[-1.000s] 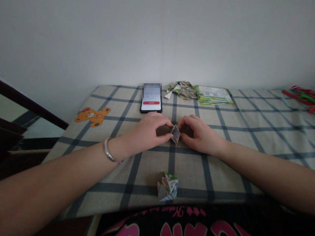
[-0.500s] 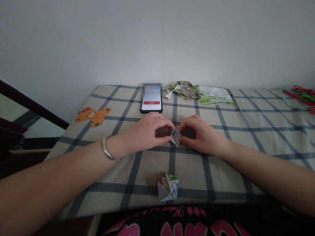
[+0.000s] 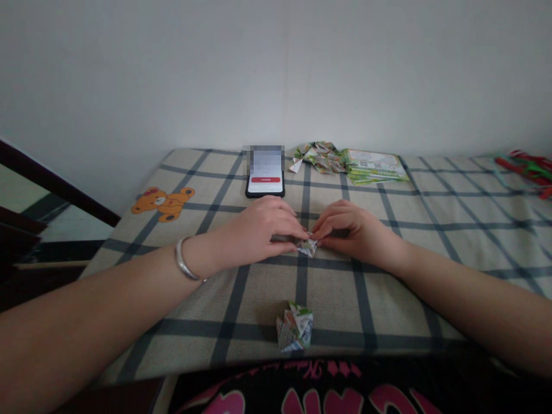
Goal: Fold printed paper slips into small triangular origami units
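Observation:
Between my hands, a small folded piece of printed paper [image 3: 307,247] lies low over the checked cloth. My left hand [image 3: 271,228] grips its left side, with the thumb below and the fingertips on the upper edge. From the other side my right hand [image 3: 347,229] pinches it between thumb and fingers. The fingertips of both hands nearly meet and cover part of the paper. Closer to my body, a folded paper model [image 3: 295,328] of white, green and orange printed pieces stands apart from both hands.
Beyond my left hand a phone [image 3: 265,178] lies with its screen lit. Several folded paper pieces [image 3: 321,157] sit beside a stack of printed sheets [image 3: 376,165] near the wall. An orange bear picture [image 3: 163,204] is at left; red and green items [image 3: 528,169] are far right.
The folded paper has gone from standing tilted to lying flatter, its top edge pressed down by my fingertips. My fingers have drawn closer together. The paper model has stayed put.

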Demonstrator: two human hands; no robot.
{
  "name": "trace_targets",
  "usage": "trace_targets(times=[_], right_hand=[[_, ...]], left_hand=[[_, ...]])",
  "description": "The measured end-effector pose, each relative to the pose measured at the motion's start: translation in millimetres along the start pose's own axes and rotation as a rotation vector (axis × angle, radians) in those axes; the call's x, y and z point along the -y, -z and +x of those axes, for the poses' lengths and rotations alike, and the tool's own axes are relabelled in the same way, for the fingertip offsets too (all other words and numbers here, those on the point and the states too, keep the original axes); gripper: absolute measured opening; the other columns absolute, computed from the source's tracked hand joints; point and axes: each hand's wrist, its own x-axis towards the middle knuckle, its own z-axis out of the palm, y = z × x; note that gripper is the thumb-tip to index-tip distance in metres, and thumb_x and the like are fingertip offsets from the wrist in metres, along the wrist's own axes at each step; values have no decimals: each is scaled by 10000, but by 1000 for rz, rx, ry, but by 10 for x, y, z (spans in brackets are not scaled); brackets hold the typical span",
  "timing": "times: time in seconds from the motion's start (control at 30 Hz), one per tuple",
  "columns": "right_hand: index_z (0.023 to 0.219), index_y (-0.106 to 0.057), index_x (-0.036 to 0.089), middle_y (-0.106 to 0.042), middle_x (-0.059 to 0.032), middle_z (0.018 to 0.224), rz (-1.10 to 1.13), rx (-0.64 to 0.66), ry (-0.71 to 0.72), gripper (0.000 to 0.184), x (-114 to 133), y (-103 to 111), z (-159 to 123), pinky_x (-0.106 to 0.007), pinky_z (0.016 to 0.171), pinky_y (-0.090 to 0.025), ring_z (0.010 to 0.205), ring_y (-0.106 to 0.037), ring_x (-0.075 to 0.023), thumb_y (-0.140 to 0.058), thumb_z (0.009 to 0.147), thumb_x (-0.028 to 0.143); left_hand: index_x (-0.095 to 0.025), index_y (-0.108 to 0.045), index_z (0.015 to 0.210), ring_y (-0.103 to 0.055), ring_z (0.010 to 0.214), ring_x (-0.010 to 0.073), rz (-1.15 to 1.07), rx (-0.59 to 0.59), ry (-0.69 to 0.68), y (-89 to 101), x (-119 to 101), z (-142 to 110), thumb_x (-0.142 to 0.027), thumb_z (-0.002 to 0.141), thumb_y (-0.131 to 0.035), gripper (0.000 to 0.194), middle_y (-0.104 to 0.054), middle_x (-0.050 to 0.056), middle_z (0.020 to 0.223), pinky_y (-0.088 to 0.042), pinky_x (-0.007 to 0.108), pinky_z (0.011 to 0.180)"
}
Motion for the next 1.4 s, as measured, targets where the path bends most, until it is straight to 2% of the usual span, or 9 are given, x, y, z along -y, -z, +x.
trace_targets(times=[0.2, 0.33, 0.53, 0.9, 1.07, 1.13, 1.23, 1.33, 1.4], right_hand=[[931, -713, 220, -730, -15, 994, -202, 32, 149, 117, 41, 53, -31, -310, 858, -469, 949, -584, -167, -598, 910, 222], [969, -707, 196, -736, -16, 995, -321, 50, 236, 154, 78, 60, -37, -315, 859, -477, 962, -572, -186, -562, 930, 228], [1037, -679, 176, -729, -27, 1003, -426, 54, 344, 179, 91, 45, -49, -328, 833, -485, 967, -588, -199, -534, 944, 225], [1071, -651, 188, -697, -45, 1070, -575, 217, 407, 260, 164, 69, -55, -353, 805, -471, 1004, -590, -213, -404, 992, 212], [1026, -653, 175, -694, -63, 1036, -664, 271, 427, 249, 235, 65, -58, -360, 735, -480, 939, -603, -223, -409, 983, 200], [1018, -658, 170, -695, -71, 1019, -655, 274, 422, 233, 246, 74, -62, -361, 736, -480, 925, -602, -219, -432, 970, 199], [1044, -663, 157, -691, -81, 1025, -575, 272, 409, 220, 231, 84, -69, -373, 790, -484, 968, -594, -225, -484, 938, 227], [1060, -672, 167, -691, -68, 1042, -463, 234, 371, 223, 179, 73, -71, -380, 864, -473, 1028, -579, -225, -531, 899, 230], [1031, -687, 187, -698, -52, 1015, -364, 194, 326, 195, 130, 54, -62, -367, 869, -471, 1019, -582, -212, -554, 897, 237]], left_hand=[[-236, -713, 1012, -591, 1069, 209, 38, 2, 82, 23, -13, -10, -307, 817, -713, 208, -709, 35, 1048, -429, 377, 962], [-252, -723, 881, -578, 1100, 216, 36, 54, 6, 43, 16, -3, -256, 850, -672, 59, -735, -21, 982, -406, 394, 983], [-224, -714, 849, -564, 1103, 237, 100, 47, -57, 53, 25, -6, -239, 881, -625, 95, -740, -29, 1012, -410, 418, 978], [-208, -700, 834, -560, 1110, 224, 94, 31, -90, 39, 22, -23, -217, 891, -591, 124, -733, -15, 1019, -424, 404, 993], [-194, -688, 834, -568, 1120, 215, 28, 36, -18, 47, -14, -31, -168, 844, -606, 86, -720, 16, 946, -436, 389, 999], [-186, -682, 830, -591, 1084, 200, -3, 17, 59, 42, -48, -26, -164, 842, -600, 87, -707, 33, 943, -463, 361, 959], [-166, -667, 927, -599, 1056, 187, -19, -27, 123, 8, -100, -21, -197, 848, -623, 96, -689, 48, 996, -466, 340, 955], [-137, -627, 1079, -565, 1097, 222, 69, -53, 193, -42, -135, -33, -295, 833, -675, 297, -649, 85, 1109, -444, 386, 993], [-158, -620, 1123, -537, 1129, 240, 122, -35, 216, -67, -143, -46, -378, 848, -659, 354, -620, 86, 1164, -425, 420, 1011]])
